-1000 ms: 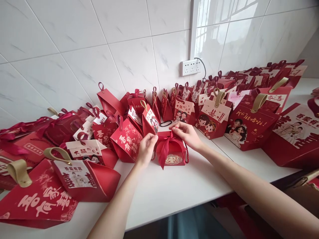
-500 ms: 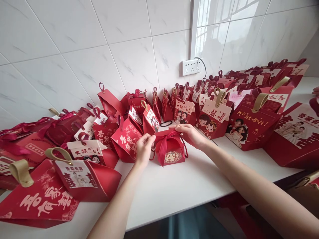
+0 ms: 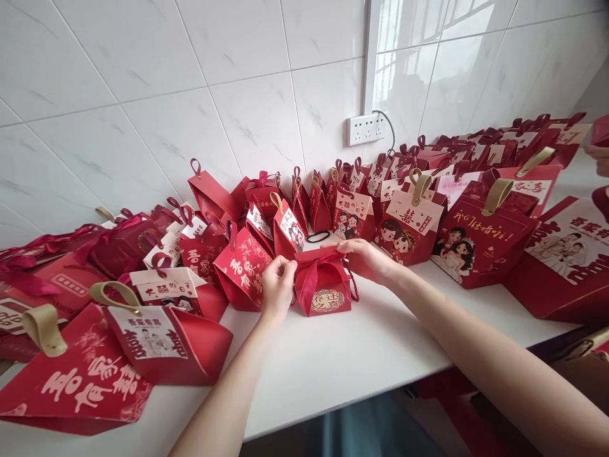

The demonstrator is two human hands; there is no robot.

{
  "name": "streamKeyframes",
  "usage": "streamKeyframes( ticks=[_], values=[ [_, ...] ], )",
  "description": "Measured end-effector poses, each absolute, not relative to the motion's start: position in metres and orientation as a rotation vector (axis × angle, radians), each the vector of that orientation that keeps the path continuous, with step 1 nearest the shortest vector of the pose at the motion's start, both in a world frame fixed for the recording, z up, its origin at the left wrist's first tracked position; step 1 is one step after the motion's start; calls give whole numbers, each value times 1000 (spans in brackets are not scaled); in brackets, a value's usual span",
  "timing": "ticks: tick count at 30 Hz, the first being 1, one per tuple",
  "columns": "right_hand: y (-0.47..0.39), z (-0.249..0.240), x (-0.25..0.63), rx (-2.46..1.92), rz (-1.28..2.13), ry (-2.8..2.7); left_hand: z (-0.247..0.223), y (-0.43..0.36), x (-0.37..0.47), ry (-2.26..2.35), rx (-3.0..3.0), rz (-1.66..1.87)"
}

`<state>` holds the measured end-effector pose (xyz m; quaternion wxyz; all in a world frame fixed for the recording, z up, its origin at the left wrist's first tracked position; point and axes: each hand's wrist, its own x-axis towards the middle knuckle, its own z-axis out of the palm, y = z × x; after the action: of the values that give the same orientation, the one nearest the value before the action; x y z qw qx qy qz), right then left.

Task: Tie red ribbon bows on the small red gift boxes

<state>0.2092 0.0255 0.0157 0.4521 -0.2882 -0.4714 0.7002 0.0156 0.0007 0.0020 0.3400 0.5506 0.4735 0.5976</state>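
Note:
A small red gift box with a gold round label stands upright on the white table, a dark red ribbon across its top and cords at its sides. My left hand is closed at the box's upper left corner, its fingers pinched by the ribbon. From the right, my right hand holds the upper right edge, thumb and fingers at the top corner. Just behind the box lies a black elastic loop. A printed red box stands close beside my left hand.
Many red gift boxes with strap handles crowd both sides and the back of the table. A power socket with a black cable is on the tiled wall. Another person's hand shows at the right edge, by a red object.
Both hands stay on the gift box, with only slight shifts. At the right edge, the other person's hand has risen into view with a red object.

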Motion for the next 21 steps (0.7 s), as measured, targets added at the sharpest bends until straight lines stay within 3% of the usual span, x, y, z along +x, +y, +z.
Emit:
streamKeyframes(
  ticks=[21],
  values=[
    [24, 20, 217, -745, 1821, -1191, 4, 4, 9, 1244, 1370, 1439]
  ],
)
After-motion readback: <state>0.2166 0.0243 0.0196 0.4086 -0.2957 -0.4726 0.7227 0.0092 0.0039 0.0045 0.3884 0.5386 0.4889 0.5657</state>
